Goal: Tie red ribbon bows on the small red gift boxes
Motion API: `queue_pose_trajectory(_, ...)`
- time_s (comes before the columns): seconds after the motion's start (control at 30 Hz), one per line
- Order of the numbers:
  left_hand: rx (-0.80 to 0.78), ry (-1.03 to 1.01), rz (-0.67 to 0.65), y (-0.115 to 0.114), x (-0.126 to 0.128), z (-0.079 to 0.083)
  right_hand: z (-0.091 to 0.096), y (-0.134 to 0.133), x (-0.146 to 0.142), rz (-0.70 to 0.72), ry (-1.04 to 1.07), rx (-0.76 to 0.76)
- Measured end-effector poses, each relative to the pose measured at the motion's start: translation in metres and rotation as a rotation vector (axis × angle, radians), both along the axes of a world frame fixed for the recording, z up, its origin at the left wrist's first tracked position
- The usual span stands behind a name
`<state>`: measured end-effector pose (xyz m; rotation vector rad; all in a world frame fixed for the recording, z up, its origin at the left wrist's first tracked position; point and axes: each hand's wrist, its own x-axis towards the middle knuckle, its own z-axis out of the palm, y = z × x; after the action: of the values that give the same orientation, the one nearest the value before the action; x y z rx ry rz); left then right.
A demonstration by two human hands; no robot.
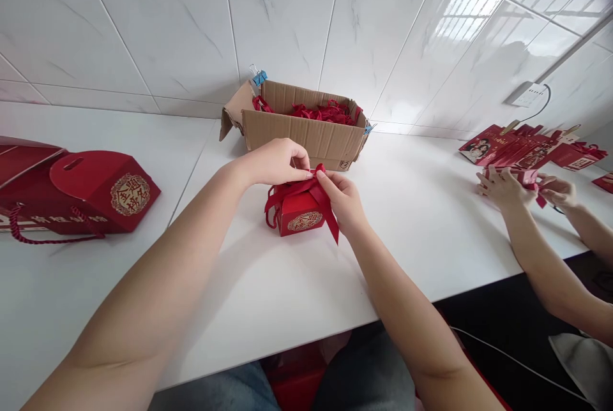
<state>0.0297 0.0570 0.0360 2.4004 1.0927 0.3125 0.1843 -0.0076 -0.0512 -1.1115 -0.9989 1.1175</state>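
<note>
A small red gift box (302, 214) with a gold round emblem stands on the white table in front of me. Red ribbon (317, 193) lies across its top, and one tail hangs down over the right side. My left hand (282, 162) pinches the ribbon above the box from the left. From the right, my right hand (343, 197) grips a ribbon loop between thumb and finger. The knot itself is partly hidden by my fingers. A ribbon strand or cord also curves down the box's left side.
Behind the gift box, an open cardboard carton (301, 133) holds more red ribbon (328, 112). A larger red box (105, 191) with rope handles is at left. At right, a co-worker's hands (507, 191) handle another red box near several red packages (517, 146).
</note>
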Motion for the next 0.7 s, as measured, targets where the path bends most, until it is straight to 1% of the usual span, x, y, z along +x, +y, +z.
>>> queue_pose_trajectory(0.27, 0.008, 0.014, 0.021, 0.0008, -0.0006, 0.0004, 0.0040, -0.0030, -0.0004, 0.005, 0.090, -0.006)
queue_pose_trajectory(0.43, 0.052, 0.030, 0.028, -0.0004, -0.0031, 0.0032, 0.0044, -0.0024, -0.0008, -0.003, 0.097, -0.009)
queue_pose_trajectory(0.7, 0.049, 0.100, 0.037, 0.0004, -0.0074, 0.0054, 0.0015, -0.0012, -0.0001, -0.034, 0.097, 0.019)
